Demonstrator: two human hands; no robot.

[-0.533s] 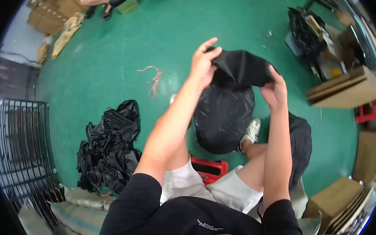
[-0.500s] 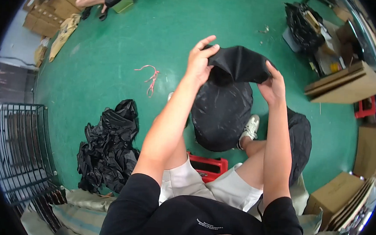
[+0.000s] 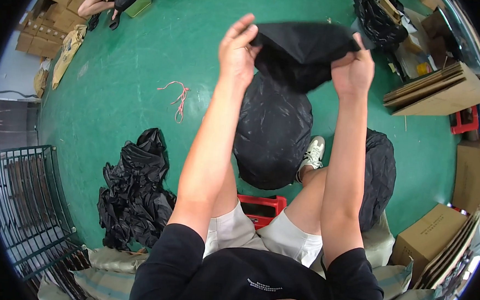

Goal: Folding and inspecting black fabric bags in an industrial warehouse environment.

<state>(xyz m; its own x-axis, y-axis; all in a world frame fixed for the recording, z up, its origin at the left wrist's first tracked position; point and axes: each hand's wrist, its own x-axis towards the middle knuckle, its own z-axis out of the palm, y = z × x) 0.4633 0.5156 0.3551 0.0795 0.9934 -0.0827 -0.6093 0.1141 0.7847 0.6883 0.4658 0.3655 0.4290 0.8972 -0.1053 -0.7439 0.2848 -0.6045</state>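
Both my arms reach forward, raising a soft black piece of fabric [image 3: 304, 46], which spans the gap between my hands. Its left end is pinched in my left hand [image 3: 237, 53], thumb on top. My right hand [image 3: 353, 69] grips the other end, the fingers partly hidden by the fabric. The lower part of the piece sags and looks blurred. Below it on the floor, between my feet, rests a large rounded black bundle [image 3: 274, 133] with a creased, scuffed surface. The fabric overlaps the bundle's far end in view; I cannot tell whether they touch.
A crumpled black heap [image 3: 135, 193] lies to my left, another black bundle [image 3: 378, 180] beside my right leg. A red stool [image 3: 261, 206] shows between my thighs. Pink string [image 3: 180, 99], a metal rack [image 3: 22, 202], cardboard [image 3: 438, 96] and a seated person [image 3: 103, 1] surround me.
My hands have moved farther forward and slightly apart, carrying the black fabric away from me. It now hangs wider and lower in the middle. The whole view has shifted a little.
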